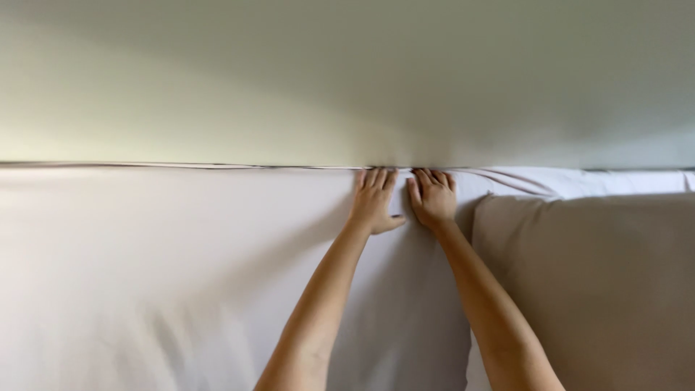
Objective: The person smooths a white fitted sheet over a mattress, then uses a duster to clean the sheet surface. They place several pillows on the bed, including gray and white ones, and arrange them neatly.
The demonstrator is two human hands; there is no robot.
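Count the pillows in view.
1. A beige pillow lies at the right, beside the right hand; the left hand presses the pale sheet at the wall. Others may lie out of frame.

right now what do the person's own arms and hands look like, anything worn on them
Both arms are bare as far as the view shows: no sleeves reach into the picture. The left hand and the right hand wear no gloves, and no watch, bracelet or ring shows on either. The nails look short and unpainted, though they are small in view.
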